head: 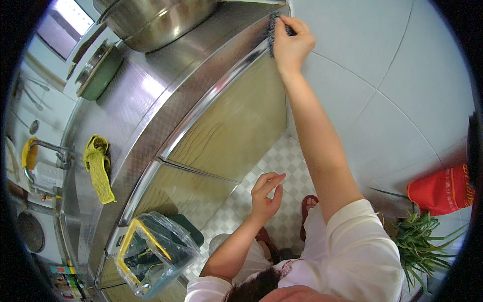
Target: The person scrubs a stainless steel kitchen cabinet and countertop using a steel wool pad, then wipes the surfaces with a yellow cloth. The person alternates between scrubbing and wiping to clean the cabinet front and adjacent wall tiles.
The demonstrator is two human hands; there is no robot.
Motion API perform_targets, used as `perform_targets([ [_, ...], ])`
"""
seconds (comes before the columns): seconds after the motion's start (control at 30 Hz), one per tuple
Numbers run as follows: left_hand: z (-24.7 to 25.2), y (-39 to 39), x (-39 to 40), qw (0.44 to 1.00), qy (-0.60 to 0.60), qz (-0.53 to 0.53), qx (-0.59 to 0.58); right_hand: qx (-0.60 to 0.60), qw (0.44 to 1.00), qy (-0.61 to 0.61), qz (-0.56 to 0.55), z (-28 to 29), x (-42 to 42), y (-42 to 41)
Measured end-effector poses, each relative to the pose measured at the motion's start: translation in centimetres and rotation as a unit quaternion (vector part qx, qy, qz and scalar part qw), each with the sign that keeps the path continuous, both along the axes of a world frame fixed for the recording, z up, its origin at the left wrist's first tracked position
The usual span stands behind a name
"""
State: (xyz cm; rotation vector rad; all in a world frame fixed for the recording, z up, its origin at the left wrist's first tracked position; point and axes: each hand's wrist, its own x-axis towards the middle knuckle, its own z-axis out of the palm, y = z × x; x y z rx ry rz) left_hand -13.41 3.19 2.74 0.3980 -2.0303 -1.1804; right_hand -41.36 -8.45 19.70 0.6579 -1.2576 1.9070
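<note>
A dark grey scrubbing cloth (271, 36) is gripped in my right hand (296, 41). It presses on the far right end of the steel counter's front edge (241, 47), where the counter meets the tiled wall. Part of the cloth is covered by my fingers. My left hand (266, 196) hangs in the air over the floor, fingers loosely curled and apart, with nothing in it. Below the counter edge run yellowish cabinet doors (234, 124) with a shiny metal strip (211, 98) along their top and dark streaks on their faces.
On the counter (124, 98) stand a large steel basin (158, 26), a green bowl (102, 75) and a yellow cloth (99, 166). A yellow-framed bin with a clear bag (151, 253) hangs on the cabinet front. A faucet (62, 151), red bag (439, 192) and potted plant (422, 238) flank the sides.
</note>
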Motion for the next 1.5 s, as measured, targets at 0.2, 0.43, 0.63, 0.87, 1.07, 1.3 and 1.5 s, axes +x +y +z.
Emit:
perform_targets([
  [0.2,-0.3,0.4,0.4,1.000,0.000,0.007,0.005,0.007,0.993,0.043,0.113,-1.4,7.1,0.1],
  [0.43,0.1,0.2,0.8,1.000,0.020,0.003,-0.007,0.015,0.998,-0.045,0.037,-0.8,0.1,-0.3],
  [0.63,0.8,0.8,0.5,0.999,0.014,-0.013,-0.030,0.018,0.998,-0.060,0.011,0.0,1.6,-0.2],
  [0.87,0.6,0.0,1.0,0.999,0.031,0.001,-0.026,0.032,0.997,-0.076,-0.008,0.8,2.1,0.0],
  [1.07,1.5,1.2,0.8,0.998,0.039,-0.026,-0.030,0.041,0.984,-0.169,-0.029,2.2,-2.9,0.2],
  [1.3,1.4,0.8,1.3,0.999,0.029,-0.004,-0.020,0.037,0.999,0.021,0.019,0.2,5.3,0.1],
  [1.5,2.0,0.4,2.5,0.998,0.031,-0.004,-0.049,0.232,0.934,-0.230,0.144,5.7,0.0,2.5],
])
